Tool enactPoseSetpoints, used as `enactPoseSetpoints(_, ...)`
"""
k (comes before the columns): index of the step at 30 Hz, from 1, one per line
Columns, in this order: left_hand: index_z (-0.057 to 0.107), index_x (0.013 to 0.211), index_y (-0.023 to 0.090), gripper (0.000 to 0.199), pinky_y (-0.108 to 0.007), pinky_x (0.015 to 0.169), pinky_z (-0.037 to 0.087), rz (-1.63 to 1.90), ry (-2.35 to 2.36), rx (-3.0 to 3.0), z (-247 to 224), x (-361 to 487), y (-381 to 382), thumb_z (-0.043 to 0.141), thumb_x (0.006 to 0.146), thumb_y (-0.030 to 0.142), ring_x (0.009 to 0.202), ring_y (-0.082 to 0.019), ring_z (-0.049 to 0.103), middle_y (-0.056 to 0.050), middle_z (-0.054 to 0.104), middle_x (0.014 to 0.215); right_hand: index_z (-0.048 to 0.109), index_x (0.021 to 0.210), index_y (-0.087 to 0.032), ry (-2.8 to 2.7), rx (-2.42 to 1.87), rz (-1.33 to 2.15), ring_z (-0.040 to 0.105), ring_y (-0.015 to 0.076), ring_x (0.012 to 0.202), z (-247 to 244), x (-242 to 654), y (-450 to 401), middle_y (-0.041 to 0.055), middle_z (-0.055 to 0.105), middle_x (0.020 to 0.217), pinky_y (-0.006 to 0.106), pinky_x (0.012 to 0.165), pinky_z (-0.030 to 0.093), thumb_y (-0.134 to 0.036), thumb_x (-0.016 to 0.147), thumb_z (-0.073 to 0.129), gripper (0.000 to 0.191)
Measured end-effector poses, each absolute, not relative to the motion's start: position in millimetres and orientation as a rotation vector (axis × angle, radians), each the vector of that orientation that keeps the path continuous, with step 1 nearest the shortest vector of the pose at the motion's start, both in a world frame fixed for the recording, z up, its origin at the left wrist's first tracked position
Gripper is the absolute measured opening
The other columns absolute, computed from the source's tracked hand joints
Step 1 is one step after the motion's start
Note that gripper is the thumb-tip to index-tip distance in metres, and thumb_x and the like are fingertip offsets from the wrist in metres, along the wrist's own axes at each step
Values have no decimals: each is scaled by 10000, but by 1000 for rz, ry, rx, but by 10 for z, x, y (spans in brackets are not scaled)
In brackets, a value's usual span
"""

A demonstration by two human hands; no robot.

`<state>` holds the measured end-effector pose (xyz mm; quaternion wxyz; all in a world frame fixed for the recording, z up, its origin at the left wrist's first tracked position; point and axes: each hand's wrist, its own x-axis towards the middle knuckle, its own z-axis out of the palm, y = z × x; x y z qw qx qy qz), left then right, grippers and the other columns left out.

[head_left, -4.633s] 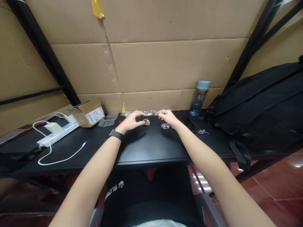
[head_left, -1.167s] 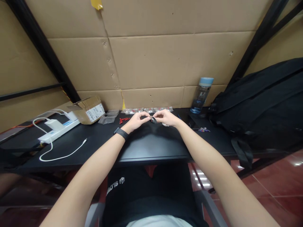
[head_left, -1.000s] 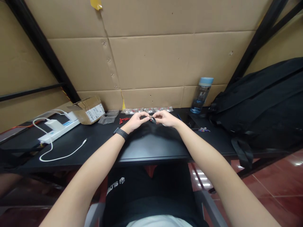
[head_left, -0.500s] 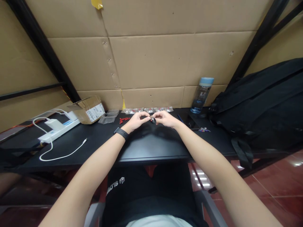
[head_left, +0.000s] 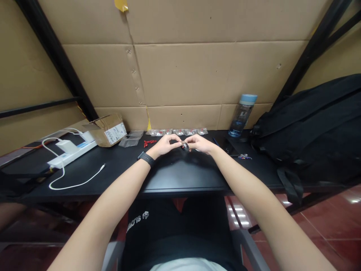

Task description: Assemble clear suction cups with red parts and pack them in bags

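Note:
A small dark, rounded object (head_left: 184, 146) with a shiny patch is held between both hands, above the middle of the black table (head_left: 180, 177). My left hand (head_left: 167, 145), with a dark watch on its wrist, pinches it from the left. From the right, my right hand (head_left: 199, 143) grips its other side with thumb and fingers. Behind the hands lies a row of clear plastic packets (head_left: 179, 132) with red bits inside. A red cord (head_left: 149, 143) rests just left of my left hand.
At the left are a white power strip (head_left: 73, 153), a white cable (head_left: 76, 187), an open cardboard box (head_left: 109, 131) and clear bags (head_left: 131, 138). To the right stand a water bottle (head_left: 241, 116) and a black backpack (head_left: 313, 131); small colourful trinkets (head_left: 244, 156) lie nearby.
The whole view has shifted slightly, with things appearing a little further right. The dark object has turned somewhat between my fingers, and both hands still hold it.

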<state>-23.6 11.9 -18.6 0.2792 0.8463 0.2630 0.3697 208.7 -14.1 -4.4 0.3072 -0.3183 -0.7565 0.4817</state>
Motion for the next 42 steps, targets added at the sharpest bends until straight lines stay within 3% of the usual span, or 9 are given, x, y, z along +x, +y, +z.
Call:
enactPoseSetpoints(5, 753, 889, 163, 355, -372, 963, 470, 1005, 695, 2206, -186, -249, 111, 712, 857, 514, 977, -232, 660, -86, 731, 1011, 742, 809, -139, -1998, -903, 1241, 577, 131, 630, 2, 2085, -167, 21, 646, 680, 249, 630, 491, -483, 767, 800, 352)
enactPoseSetpoints(9, 749, 912, 143, 402, -376, 955, 475, 1052, 627, 1994, -187, -246, 105, 735, 838, 538, 948, -229, 661, -99, 736, 977, 739, 1047, -178, -1925, -829, 1214, 641, 161, 795, 15, 2094, -152, 68, 717, 941, 248, 666, 534, -407, 802, 782, 338)
enactPoseSetpoints(12, 751, 931, 139, 415, -377, 982, 465, 1078, 518, 1801, -187, -226, 80, 769, 817, 538, 979, -228, 660, -105, 741, 997, 665, 1272, -237, -1954, -684, 1178, 649, 191, 964, 21, 2112, -157, 84, 678, 1204, 271, 733, 562, -310, 752, 817, 547)
enactPoseSetpoints(15, 758, 941, 149, 403, -369, 984, 455, 1069, 460, 1683, -188, -204, 48, 807, 791, 519, 1007, -226, 652, -99, 739, 1017, 608, 1370, -267, -2032, -619, 1054, 631, 207, 1016, 35, 2108, -176, 89, 626, 1300, 268, 719, 552, -296, 704, 870, 716)
enactPoseSetpoints(21, 751, 906, 151, 403, -364, 936, 467, 1044, 470, 1603, -179, -180, 13, 832, 763, 520, 971, -228, 650, -101, 741, 990, 684, 1301, -267, -2076, -624, 733, 622, 214, 992, 54, 2063, -189, 98, 593, 1309, 303, 744, 537, -377, 723, 889, 622)
enactPoseSetpoints(27, 743, 922, 159, 390, -366, 954, 464, 1028, 527, 1687, -176, -185, 22, 788, 803, 528, 1000, -231, 650, -92, 740, 1010, 698, 1276, -270, -2086, -652, 674, 607, 231, 1027, 39, 2077, -183, 99, 588, 1303, 340, 804, 541, -387, 721, 891, 600)
enactPoseSetpoints(34, 749, 918, 153, 378, -400, 985, 468, 1122, 824, 2016, -169, -210, 113, 718, 848, 523, 979, -242, 662, -101, 752, 1010, 712, 1198, -231, -2070, -797, 514, 626, 239, 1027, -9, 2122, -79, 99, 634, 1231, 306, 732, 508, -346, 681, 896, 560)
enactPoseSetpoints(42, 770, 977, 174, 324, -395, 987, 472, 1096, 885, 2228, -158, -175, 63, 658, 900, 468, 991, -253, 675, -93, 767, 1039, 697, 1149, -191, -2050, -888, 559, 652, 217, 955, -96, 2131, -21, 82, 709, 1122, 290, 703, 512, -280, 662, 879, 527)
